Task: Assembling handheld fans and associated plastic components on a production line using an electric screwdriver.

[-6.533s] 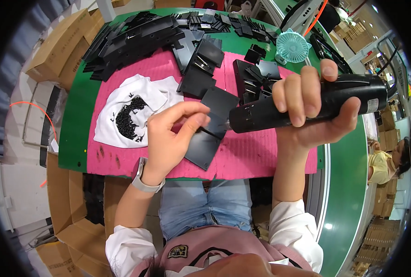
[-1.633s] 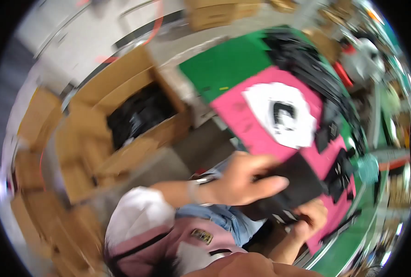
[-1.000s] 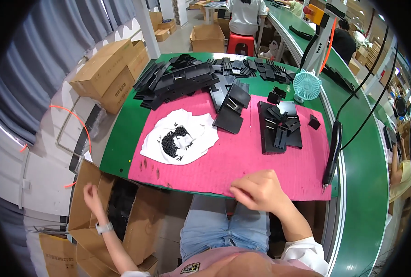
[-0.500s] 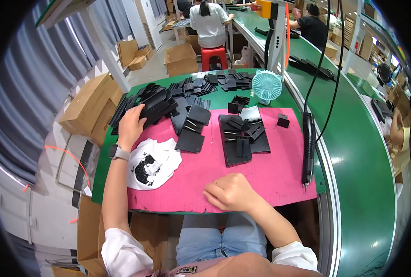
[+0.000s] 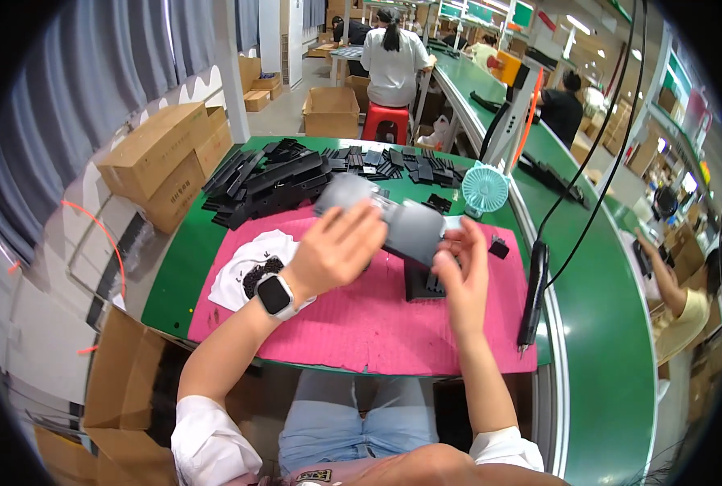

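1 long green bench (image 5: 604,356) runs up the right side, a silver rail (image 5: 557,405) along its inner edge. Next, green worktable (image 5: 170,279), with a pink mat (image 5: 361,336) over most of its near part. Closed carton (image 5: 146,154) standing left of the table. Heap of black panels (image 5: 276,190) at the table's far left; white cloth (image 5: 229,275) nearer, on the mat's left.

Black 2-plate part (image 5: 414,235), motion-blurred, held up above the mat between 2 bare hands. Left hand (image 5: 337,247): fingers laid close together across the part, holding it; thumb hidden. Right hand (image 5: 465,271): thumb and fingers parted at the part's right end; cannot tell whether they pinch it. Thick black piece (image 5: 423,285) on the mat, partly hidden behind the plates.

Electric screwdriver (image 5: 534,296) near the mat's right edge, tip down, cable upward. Pale teal fan (image 5: 485,190) beyond the mat. Smartwatch (image 5: 274,294) on the left wrist. Small black block (image 5: 499,246) on the mat, right of the right hand. Smallest: many black screws (image 5: 257,275), piled on the cloth.
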`<state>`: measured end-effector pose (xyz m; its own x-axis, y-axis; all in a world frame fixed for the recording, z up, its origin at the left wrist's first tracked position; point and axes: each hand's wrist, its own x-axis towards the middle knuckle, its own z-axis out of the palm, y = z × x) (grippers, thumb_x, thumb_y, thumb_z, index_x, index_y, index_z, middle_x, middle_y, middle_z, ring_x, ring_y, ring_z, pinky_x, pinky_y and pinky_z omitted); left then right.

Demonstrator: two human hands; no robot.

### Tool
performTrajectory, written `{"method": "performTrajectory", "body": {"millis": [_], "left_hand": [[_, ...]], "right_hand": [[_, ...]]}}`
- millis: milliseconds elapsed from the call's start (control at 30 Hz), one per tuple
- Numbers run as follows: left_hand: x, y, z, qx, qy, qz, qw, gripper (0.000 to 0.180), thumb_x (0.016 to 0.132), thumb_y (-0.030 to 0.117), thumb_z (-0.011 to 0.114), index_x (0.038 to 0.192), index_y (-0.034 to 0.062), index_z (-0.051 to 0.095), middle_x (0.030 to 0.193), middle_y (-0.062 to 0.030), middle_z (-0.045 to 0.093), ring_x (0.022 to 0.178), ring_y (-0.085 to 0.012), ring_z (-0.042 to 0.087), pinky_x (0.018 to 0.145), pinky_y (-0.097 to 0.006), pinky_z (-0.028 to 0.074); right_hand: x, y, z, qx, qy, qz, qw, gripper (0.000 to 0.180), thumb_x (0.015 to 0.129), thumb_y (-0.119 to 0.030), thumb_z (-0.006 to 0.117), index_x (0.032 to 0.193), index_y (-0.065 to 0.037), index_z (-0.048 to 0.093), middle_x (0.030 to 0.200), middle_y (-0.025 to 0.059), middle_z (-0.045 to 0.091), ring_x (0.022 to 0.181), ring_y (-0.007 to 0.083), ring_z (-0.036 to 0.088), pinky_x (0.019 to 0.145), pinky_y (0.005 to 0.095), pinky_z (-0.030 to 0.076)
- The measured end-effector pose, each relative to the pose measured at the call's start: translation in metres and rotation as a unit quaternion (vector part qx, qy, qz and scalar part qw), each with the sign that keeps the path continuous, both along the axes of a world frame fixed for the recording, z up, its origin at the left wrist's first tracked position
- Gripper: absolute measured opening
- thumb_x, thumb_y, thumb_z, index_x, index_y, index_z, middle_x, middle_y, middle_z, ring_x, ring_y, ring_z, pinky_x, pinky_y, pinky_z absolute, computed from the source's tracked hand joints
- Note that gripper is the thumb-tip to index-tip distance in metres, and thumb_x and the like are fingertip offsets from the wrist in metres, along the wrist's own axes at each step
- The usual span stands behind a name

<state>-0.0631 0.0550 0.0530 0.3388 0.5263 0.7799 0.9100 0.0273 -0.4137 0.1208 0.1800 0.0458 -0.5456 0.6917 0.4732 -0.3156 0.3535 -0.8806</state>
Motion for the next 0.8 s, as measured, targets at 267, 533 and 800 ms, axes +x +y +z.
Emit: {"method": "performTrajectory", "body": {"millis": [267,533,800], "left_hand": [[0.002,0.006,-0.022,0.05,-0.189,-0.081,0.977,0.026,0.078,0.004,0.058,0.103,0.0033,0.06,0.115,-0.0136,0.058,0.107,-0.0291,0.057,0.087,-0.04,0.046],[-0.006,0.018,-0.053,0.026,-0.802,-0.249,0.542,0.027,0.089,0.013,0.057,0.112,0.0034,0.049,0.113,-0.0099,0.056,0.105,-0.0228,0.055,0.092,-0.037,0.042],[0.008,0.013,-0.045,-0.065,-0.846,-0.487,0.206,0.058,0.098,0.049,0.035,0.127,-0.0003,0.046,0.107,-0.0118,0.058,0.104,-0.0229,0.055,0.098,-0.037,0.04]], "right_hand": [[-0.039,0.033,0.016,0.103,-0.133,0.053,0.984,0.024,0.08,-0.009,0.066,0.101,0.001,0.063,0.084,-0.0025,0.062,0.074,0.0057,0.056,0.068,0.0207,0.046],[-0.05,0.005,0.0,0.518,0.0,-0.186,0.835,0.023,0.076,0.005,0.062,0.098,0.001,0.061,0.078,0.0113,0.061,0.063,0.026,0.059,0.056,0.0343,0.049],[-0.048,-0.01,-0.014,0.519,-0.031,-0.032,0.854,0.038,0.072,-0.015,0.071,0.105,0.001,0.061,0.081,0.0113,0.061,0.067,0.0263,0.062,0.056,0.0326,0.051]]}}
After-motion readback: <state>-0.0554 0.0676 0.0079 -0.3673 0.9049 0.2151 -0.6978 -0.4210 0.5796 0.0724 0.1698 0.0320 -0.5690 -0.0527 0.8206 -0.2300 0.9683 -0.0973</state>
